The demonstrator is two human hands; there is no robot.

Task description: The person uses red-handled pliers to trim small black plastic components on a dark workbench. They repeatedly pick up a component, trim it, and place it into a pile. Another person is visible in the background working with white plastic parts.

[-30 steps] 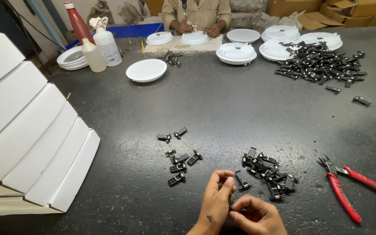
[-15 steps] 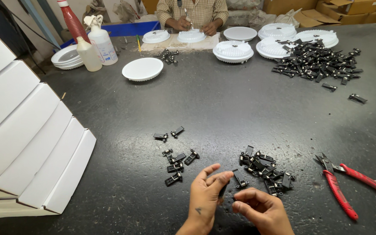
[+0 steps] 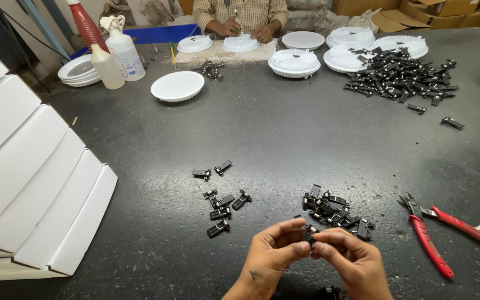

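Two hands are pinching one small black clip (image 3: 309,233) between them, left hand (image 3: 270,258) and right hand (image 3: 346,261) squeezing its ends. More clips (image 3: 334,208) are lying just above the pinch, easy to reach.

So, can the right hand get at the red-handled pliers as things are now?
Probably yes, once freed: the red-handled pliers lie on bare table just right of the right hand, nothing between them. Both it and the left hand pinch a small black clip.

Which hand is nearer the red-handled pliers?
The right hand: the red-handled pliers lie on the table just to its right. The left hand is farther, on the far side of the right hand.
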